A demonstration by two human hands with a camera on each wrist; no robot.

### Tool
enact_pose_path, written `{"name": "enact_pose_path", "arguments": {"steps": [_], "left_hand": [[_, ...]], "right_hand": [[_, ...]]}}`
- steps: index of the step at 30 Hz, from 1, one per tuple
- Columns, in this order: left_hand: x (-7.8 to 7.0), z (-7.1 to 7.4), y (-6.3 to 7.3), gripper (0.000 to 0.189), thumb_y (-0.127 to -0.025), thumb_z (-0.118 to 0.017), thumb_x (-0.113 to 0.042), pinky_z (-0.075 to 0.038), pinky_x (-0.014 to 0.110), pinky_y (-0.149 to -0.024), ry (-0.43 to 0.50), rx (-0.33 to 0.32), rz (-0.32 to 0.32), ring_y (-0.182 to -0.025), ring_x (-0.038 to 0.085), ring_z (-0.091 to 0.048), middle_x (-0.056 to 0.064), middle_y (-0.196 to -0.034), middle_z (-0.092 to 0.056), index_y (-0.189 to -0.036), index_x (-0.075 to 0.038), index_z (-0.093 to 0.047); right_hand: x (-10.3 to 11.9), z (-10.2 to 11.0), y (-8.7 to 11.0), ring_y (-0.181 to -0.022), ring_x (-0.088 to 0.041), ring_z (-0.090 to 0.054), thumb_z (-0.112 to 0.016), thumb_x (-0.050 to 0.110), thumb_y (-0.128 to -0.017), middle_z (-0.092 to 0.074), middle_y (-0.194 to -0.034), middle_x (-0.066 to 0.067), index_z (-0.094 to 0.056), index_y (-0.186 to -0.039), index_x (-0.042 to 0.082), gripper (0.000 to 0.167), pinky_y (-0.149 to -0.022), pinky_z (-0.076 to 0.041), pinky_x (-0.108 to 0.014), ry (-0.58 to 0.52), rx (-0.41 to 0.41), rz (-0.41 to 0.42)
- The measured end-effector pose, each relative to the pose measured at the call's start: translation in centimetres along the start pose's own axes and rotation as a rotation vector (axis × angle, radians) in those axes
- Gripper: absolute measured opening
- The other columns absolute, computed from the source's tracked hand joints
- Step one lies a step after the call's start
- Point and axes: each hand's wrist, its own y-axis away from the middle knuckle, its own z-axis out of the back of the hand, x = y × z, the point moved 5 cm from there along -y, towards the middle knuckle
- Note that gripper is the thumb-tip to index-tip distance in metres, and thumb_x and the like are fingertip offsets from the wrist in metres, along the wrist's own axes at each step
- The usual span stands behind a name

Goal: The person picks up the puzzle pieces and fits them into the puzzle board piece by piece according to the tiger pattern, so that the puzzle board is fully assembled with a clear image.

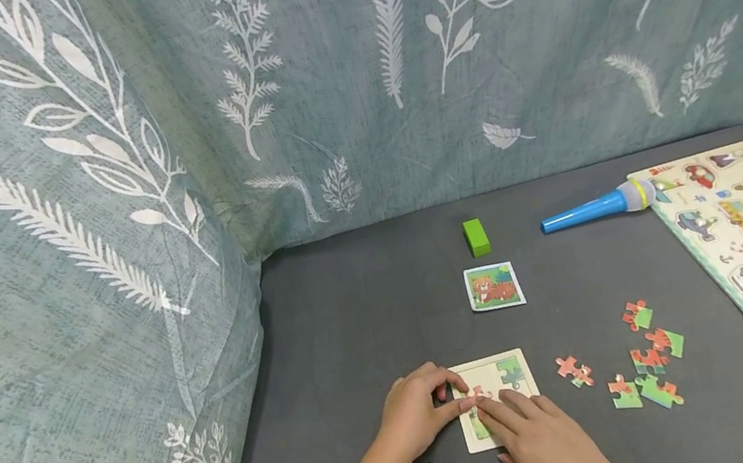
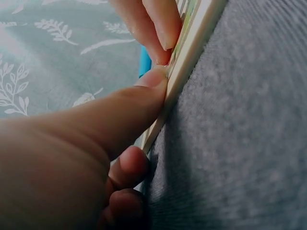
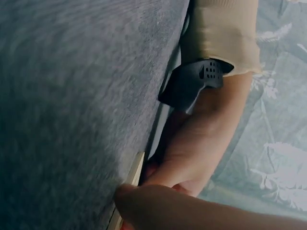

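Note:
A small cream puzzle board (image 1: 477, 443) lies in front of me with a green puzzle piece (image 1: 511, 374) in its far right corner. My left hand (image 1: 413, 413) is at the board's left side, thumb and index fingertip bent about a red puzzle piece (image 1: 479, 391). The fingers of my right hand (image 1: 542, 436) reach across the board's near part and press on the pieces there, partly covering them. In the left wrist view, the left thumb (image 2: 129, 108) meets the right fingertips (image 2: 165, 40) at the board's edge. The right wrist view shows the right thumb (image 3: 127, 194) at the board's edge.
Several loose red and green puzzle pieces (image 1: 650, 360) lie right of the board. Beyond it are a picture card (image 1: 494, 287) and a green block (image 1: 477, 238). A blue toy microphone (image 1: 589, 210) touches a large vehicle puzzle board (image 1: 722, 255) at right. Patterned curtains (image 1: 350, 104) border the table.

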Motion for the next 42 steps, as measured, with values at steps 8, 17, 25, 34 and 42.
{"name": "enact_pose_path", "arguments": {"steps": [8, 17, 25, 34, 42], "left_hand": [[0.1, -1.0, 0.7, 0.009, -0.093, -0.081, -0.032, -0.035, 0.024, -0.067, 0.001, 0.006, -0.026, -0.062, 0.0, -0.037, -0.015, -0.075, -0.045, -0.093, -0.026, -0.074], [0.5, -1.2, 1.3, 0.009, -0.093, -0.082, -0.025, -0.035, 0.022, -0.064, -0.013, -0.002, -0.063, -0.063, -0.001, -0.038, -0.015, -0.077, -0.047, -0.094, -0.023, -0.073], [0.3, -1.5, 1.1, 0.009, -0.093, -0.082, -0.025, -0.034, 0.021, -0.062, 0.011, 0.01, -0.056, -0.062, -0.001, -0.037, -0.015, -0.078, -0.047, -0.094, -0.023, -0.073], [0.7, 0.1, 0.1, 0.015, -0.092, -0.083, -0.025, -0.035, 0.025, -0.064, -0.031, -0.045, -0.049, -0.062, 0.002, -0.037, -0.014, -0.078, -0.046, -0.088, -0.024, -0.069], [0.7, 0.3, 0.2, 0.056, -0.076, -0.094, -0.051, -0.037, 0.03, -0.075, -0.034, 0.193, -0.088, -0.077, 0.006, -0.043, -0.013, -0.092, -0.047, -0.108, -0.022, -0.058]], "right_hand": [[0.7, -0.8, 0.4, -0.116, -0.023, -0.062, -0.091, 0.033, -0.078, -0.066, -0.135, -0.002, -0.073, -0.128, 0.009, 0.058, -0.09, -0.053, -0.037, -0.023, -0.04, 0.02], [1.2, -1.6, 1.2, -0.119, -0.024, -0.062, -0.094, 0.033, -0.073, -0.065, -0.134, 0.001, -0.071, -0.13, 0.015, 0.064, -0.088, -0.054, -0.038, -0.05, -0.132, 0.093], [1.0, -1.3, 1.6, -0.12, -0.022, -0.063, -0.096, 0.033, -0.07, -0.067, -0.132, -0.001, -0.073, -0.128, 0.013, 0.066, -0.092, -0.053, -0.036, -0.051, -0.168, 0.195], [-0.1, 0.4, -0.1, -0.135, -0.025, -0.055, -0.088, 0.02, -0.082, -0.062, -0.145, 0.004, -0.069, -0.137, 0.02, 0.058, -0.102, -0.05, -0.049, -0.313, -0.102, 0.202], [-8.7, 3.8, 0.6, -0.092, -0.023, -0.064, -0.093, 0.011, -0.078, -0.072, -0.102, 0.0, -0.08, -0.108, 0.012, 0.033, -0.078, -0.051, -0.046, -0.235, -0.2, -0.262]]}}
